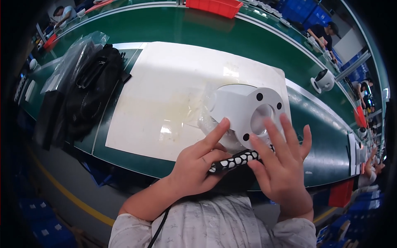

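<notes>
A white plastic device point(231, 98) lies on its side, its round ring-shaped base turned up toward me. Black round pads point(259, 96) sit around the base, which has a wide hole in the middle. Clear plastic film point(202, 113) is bunched under the device's left side. My left hand point(202, 163) pinches a black strip with white round spots point(240, 160), held just in front of the base. Its index finger stretches toward the device. My right hand point(283, 161) is spread over the base's near right edge, index fingertip close to a black pad; whether it touches is unclear.
A white sheet point(144, 103) covers part of the green bench. At left lie a black bag point(91, 87) and a dark box in clear plastic point(53, 103). Beyond the bench stands a red bin point(214, 7). Another white device point(324, 80) is at right; other people work further off.
</notes>
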A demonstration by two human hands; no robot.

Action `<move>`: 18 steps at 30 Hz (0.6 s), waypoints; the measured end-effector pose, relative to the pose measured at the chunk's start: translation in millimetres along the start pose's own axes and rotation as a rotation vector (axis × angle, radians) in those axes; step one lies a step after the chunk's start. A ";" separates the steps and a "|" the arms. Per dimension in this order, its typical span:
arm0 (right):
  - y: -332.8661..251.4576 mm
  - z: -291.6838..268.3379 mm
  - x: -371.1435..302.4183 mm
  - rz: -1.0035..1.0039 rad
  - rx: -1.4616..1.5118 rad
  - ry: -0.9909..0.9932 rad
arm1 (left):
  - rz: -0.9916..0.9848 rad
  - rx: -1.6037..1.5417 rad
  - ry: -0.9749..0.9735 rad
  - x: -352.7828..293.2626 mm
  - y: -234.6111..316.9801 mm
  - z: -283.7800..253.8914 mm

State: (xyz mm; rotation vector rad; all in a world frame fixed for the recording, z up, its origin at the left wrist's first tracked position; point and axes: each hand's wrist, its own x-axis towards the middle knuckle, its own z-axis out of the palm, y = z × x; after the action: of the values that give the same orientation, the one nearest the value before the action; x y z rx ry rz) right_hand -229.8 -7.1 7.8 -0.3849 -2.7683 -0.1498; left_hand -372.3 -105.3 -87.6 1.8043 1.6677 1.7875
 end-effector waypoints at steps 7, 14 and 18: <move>-8.4 18.1 1.6 -0.165 0.317 0.153 | 0.053 0.048 0.002 3.1 0.3 -3.6; -5.5 35.1 -11.4 -0.223 0.373 0.369 | 0.019 0.059 0.014 -1.0 -1.3 -3.1; 31.4 41.0 -7.9 0.204 0.586 0.368 | -0.003 0.036 0.024 -2.0 -8.7 1.8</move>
State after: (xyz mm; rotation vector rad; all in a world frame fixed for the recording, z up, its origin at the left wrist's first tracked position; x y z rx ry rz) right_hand -226.8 27.1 -31.5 -0.4235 -2.2547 0.5688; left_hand -375.5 -102.3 -95.5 1.8001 1.7216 1.7964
